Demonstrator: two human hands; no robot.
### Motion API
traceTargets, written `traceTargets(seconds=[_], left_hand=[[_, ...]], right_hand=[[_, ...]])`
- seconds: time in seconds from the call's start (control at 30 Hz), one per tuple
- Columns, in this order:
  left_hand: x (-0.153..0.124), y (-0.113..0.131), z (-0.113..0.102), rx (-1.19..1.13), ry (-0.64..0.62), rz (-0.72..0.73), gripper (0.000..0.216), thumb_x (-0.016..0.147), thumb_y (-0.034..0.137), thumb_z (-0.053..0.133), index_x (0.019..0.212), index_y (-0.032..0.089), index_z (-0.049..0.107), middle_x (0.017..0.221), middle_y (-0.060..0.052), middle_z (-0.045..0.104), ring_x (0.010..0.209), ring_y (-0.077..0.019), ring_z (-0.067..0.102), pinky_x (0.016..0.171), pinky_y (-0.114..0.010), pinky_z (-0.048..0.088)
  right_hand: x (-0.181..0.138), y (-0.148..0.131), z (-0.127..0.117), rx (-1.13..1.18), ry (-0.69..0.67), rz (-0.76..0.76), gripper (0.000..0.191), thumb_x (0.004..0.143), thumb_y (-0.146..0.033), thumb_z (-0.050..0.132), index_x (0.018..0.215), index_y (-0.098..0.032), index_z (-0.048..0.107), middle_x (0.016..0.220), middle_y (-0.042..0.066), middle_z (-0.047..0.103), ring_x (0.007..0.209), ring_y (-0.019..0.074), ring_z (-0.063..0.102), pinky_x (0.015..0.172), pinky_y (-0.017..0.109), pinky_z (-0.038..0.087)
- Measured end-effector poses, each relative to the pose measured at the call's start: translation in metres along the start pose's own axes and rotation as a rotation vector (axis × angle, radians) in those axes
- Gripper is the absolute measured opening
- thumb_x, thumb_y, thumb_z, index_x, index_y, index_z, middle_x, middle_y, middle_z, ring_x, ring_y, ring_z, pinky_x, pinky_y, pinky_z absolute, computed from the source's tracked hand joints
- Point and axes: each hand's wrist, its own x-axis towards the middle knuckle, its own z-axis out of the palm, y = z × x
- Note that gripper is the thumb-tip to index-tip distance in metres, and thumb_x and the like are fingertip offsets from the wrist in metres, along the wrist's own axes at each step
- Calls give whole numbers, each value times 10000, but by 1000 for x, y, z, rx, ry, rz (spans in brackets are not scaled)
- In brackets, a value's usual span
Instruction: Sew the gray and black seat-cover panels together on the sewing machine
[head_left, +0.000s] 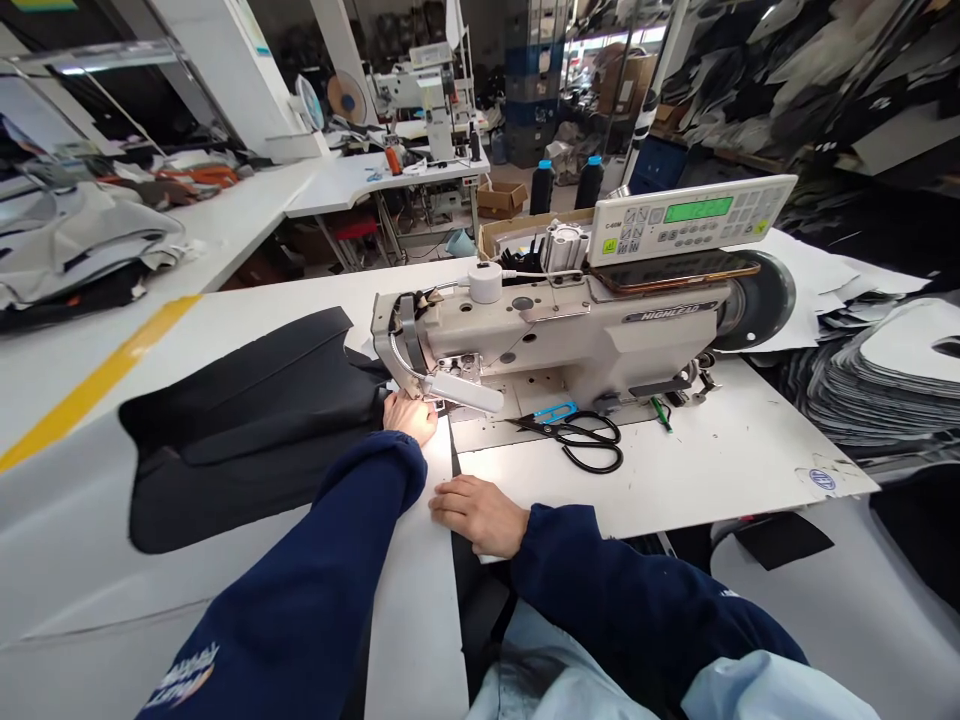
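Note:
A black fabric panel (247,430) lies spread on the white worktable (660,490), its near end running under the foot of a beige HIGHLEAD sewing machine (540,335). My left hand (409,417) sits on that panel's edge right at the machine's presser area, its fingertips hidden behind a white guard. My right hand (480,515) rests palm down on the white tabletop, holding nothing, next to a narrow black strip (466,560) that hangs down past the table edge. Black-handled scissors (581,442) lie just beyond it.
A keypad control box (690,220) with a green display and a phone (675,272) sit on the machine. Stacked cut pieces (885,385) lie to the right. Black thread cones (559,185), another sewing machine (435,100) and garment piles (90,240) stand farther off.

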Motion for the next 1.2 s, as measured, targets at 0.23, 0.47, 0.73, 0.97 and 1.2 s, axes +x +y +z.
traceTargets(seconds=[0.23, 0.47, 0.73, 0.97, 1.2], left_hand=[[2, 1, 3, 19, 16, -43, 324, 819, 231, 412, 880, 159, 722, 1032, -125, 664, 1093, -288, 517, 977, -404, 321], [6, 2, 0, 18, 5, -49, 318, 835, 223, 417, 946, 138, 702, 1099, -131, 642, 1129, -289, 497, 995, -408, 311], [-69, 21, -33, 198, -21, 35, 486, 891, 414, 403, 1278, 131, 480, 1263, -164, 508, 1136, -312, 465, 896, -422, 407], [-70, 43, -24, 104, -348, -86, 639, 826, 451, 403, 1332, 64, 350, 1179, -172, 519, 937, -313, 592, 763, -415, 481], [-64, 45, -40, 102, -494, -62, 689, 685, 215, 494, 1338, 70, 332, 1246, -168, 483, 1006, -336, 575, 823, -420, 485]], right_hand=[[-2, 1, 2, -5, 16, 3, 488, 705, -154, 533, 1189, -88, 540, 1244, 109, 575, 1228, 250, 422, 1005, 381, 340], [-10, -13, -2, -68, 166, 63, 372, 793, -114, 449, 1152, -70, 532, 1200, 149, 560, 1178, 251, 437, 981, 388, 361], [-44, -34, -10, -122, 120, 39, 346, 847, -187, 458, 1172, -92, 528, 1186, 135, 564, 1160, 227, 433, 1018, 404, 334], [-39, -26, -8, -102, -41, -214, 457, 810, -298, 502, 1205, -69, 523, 1302, 178, 495, 1292, 276, 333, 1101, 441, 183], [-22, -20, -10, -72, -122, -432, 406, 721, -341, 624, 1113, -248, 583, 1265, 88, 532, 1226, 271, 399, 1085, 462, 175]])
